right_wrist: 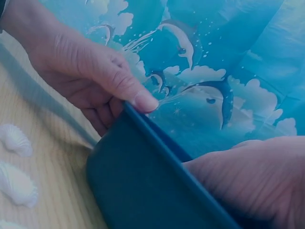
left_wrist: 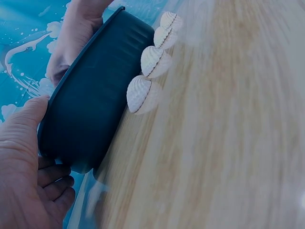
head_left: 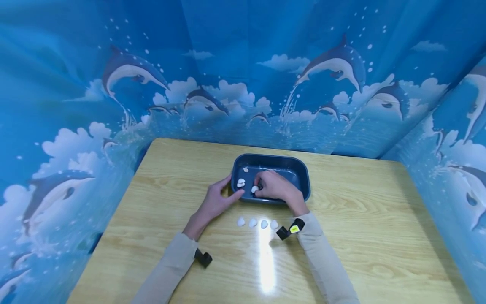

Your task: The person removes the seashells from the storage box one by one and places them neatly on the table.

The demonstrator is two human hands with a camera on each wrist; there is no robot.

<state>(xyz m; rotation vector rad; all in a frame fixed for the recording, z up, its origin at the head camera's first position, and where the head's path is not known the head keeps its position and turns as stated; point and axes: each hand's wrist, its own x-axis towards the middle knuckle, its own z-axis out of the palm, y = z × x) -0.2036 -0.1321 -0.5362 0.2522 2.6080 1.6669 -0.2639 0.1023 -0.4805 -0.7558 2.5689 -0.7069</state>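
Shells are the work in hand, and the dark blue tray near the middle of the wooden table serves as the landmark. Inside the tray, near its front wall, the right hand curls its fingers over a small white shell, apparently pinching it, though the exact contact is too small to make out. Two more shells lie inside toward the tray's left end. The left hand steadies the tray at its front-left corner, thumb hooked over the rim and fingers curled under against the outer wall. Just in front of the tray, a row of four shells lies side by side on the table, apart from both hands. Such shells look light, stiff and ribbed, probably brittle at the thin edges and a little slick on the inside, so a gentle fingertip pinch across the domed ribbed back seems the safest hold. The tray looks like rigid plastic, light enough to slide unless it is held.
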